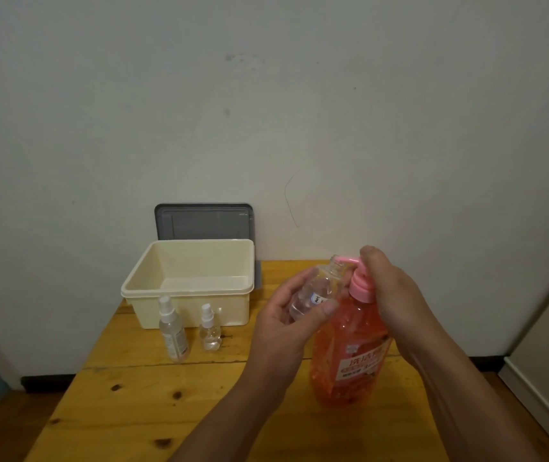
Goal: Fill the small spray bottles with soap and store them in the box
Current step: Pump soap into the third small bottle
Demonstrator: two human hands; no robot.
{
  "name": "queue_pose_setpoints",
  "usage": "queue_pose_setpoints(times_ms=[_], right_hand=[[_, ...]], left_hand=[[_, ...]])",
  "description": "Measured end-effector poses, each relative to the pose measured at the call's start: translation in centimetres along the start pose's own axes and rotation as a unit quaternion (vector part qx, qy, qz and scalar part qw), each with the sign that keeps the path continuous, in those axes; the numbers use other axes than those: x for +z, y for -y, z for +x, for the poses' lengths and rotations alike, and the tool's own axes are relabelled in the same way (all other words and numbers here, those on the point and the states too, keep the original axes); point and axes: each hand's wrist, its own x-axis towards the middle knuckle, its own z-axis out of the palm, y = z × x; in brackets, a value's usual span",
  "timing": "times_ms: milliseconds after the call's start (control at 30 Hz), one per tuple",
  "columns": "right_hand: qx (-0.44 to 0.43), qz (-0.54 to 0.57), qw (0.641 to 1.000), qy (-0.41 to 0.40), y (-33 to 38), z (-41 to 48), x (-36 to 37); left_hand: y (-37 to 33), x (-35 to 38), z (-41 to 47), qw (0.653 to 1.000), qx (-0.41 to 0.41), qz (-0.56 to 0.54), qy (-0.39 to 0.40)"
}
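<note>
Single view here, head-worn and wide-angle, tipped forward and down over the yellow knotty wooden tabletop [126,415]. Left hand [286,318] and right hand [393,295] sit close in, low and right of centre; beyond them the pale plaster wall [266,95] fills the upper half.

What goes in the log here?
step: fill | left hand: holds uncapped small bottle at spout | right hand: grips pump

Gray lid [199,221] half behind cream box [193,308]; soap bottle [350,341] print blurred
</note>
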Motion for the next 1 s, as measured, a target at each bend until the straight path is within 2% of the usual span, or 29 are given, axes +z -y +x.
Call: queue_pose_setpoints(times_ms=[200, 567, 1000], right_hand=[[-0.006, 0.032, 0.999, 0.006, -0.12, -0.45, 0.25], [-0.011, -0.005, 1.0, 0.011, -0.06, 0.03, -0.01], [-0.021, 0.026, 0.999, 0.009, -0.12, -0.29, 0.24]], left_hand=[[-0.2, 0.2, 0.04, 1.0, 0.006, 0.0, 0.006], [-0.04, 0.06, 0.06, 1.0, 0.003, 0.0, -0.003], [-0.17, 0.19, -0.02, 1.0, 0.005, 0.003, 0.009]])
